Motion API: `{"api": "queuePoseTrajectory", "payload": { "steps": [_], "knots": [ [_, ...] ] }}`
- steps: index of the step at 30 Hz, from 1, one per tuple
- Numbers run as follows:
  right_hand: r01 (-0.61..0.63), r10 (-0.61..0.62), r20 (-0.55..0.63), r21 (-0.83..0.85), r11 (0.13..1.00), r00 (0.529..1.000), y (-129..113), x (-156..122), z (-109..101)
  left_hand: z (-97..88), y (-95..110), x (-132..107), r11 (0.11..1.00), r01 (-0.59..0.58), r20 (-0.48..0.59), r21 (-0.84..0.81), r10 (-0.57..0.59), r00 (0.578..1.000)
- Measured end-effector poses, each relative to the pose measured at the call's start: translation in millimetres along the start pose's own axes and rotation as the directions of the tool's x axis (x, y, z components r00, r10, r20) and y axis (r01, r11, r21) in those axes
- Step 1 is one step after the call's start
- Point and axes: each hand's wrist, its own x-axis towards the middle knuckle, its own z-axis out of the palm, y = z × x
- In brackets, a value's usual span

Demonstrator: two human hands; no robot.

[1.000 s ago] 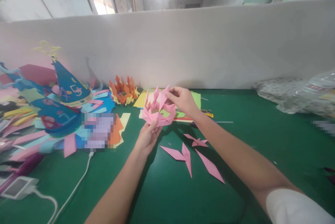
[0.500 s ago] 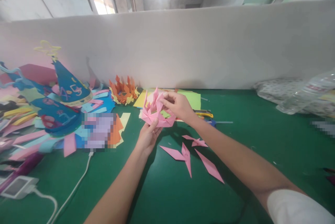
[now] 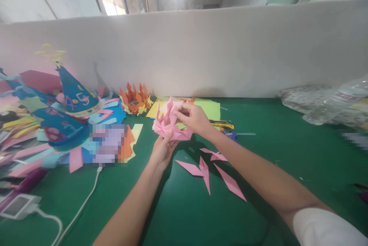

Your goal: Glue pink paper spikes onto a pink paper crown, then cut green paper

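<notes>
A pink folded-paper crown point(image 3: 176, 133) with upright points is held above the green table. My left hand point(image 3: 163, 149) grips its lower rim from below, thumb on the near side. My right hand point(image 3: 193, 117) pinches one of the upright pink points on the crown's inner right side; the fingertips partly cover that piece. On the table below lie several folded pink paper pieces: a joined pair point(image 3: 203, 171), a single pointed piece point(image 3: 230, 182), and another folded piece point(image 3: 217, 156) partly behind my right forearm.
An orange and yellow paper crown point(image 3: 135, 99) stands at the back. Behind my hands lie coloured sheets point(image 3: 211, 107) and a yellow cutter point(image 3: 227, 124). Blue party hats point(image 3: 76, 91) and paper strips crowd the left, beside a white cable point(image 3: 86, 196). A plastic bottle point(image 3: 336, 102) lies far right.
My right hand has shifted slightly left and down at the crown's point. The crown has moved a little to the left, with my left hand still gripping its rim.
</notes>
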Motion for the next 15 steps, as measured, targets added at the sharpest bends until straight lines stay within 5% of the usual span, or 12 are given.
{"api": "queuePoseTrajectory", "payload": {
  "steps": [15],
  "knots": [
    [-0.02,0.018,0.033,0.055,0.998,0.999,-1.5,-5.2,5.9,-0.1,-0.9,0.8,0.999,0.006,-0.02,-0.041,-0.007,1.0]
  ]
}}
